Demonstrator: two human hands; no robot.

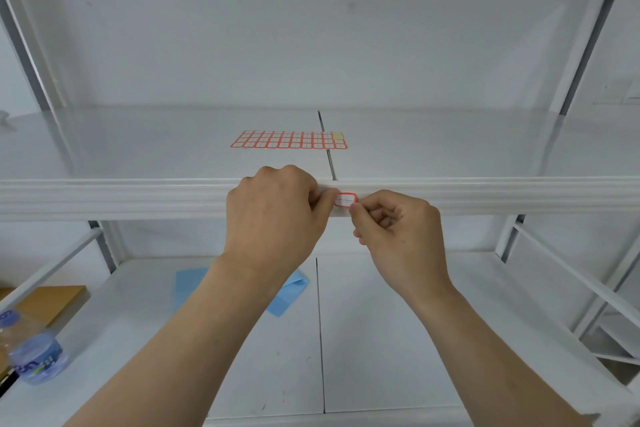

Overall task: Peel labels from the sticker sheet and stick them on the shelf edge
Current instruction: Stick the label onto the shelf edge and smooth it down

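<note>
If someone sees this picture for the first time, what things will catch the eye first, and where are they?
First, the two hands at the centre: the left hand and right hand meet on a small red-bordered label against the white shelf edge. Next, the red sticker sheet lying flat on the shelf just behind them. Lower left, a plastic bottle lies on the shelf below.

Bottle (33, 354) cut off at left edge (print unreadable).
</note>
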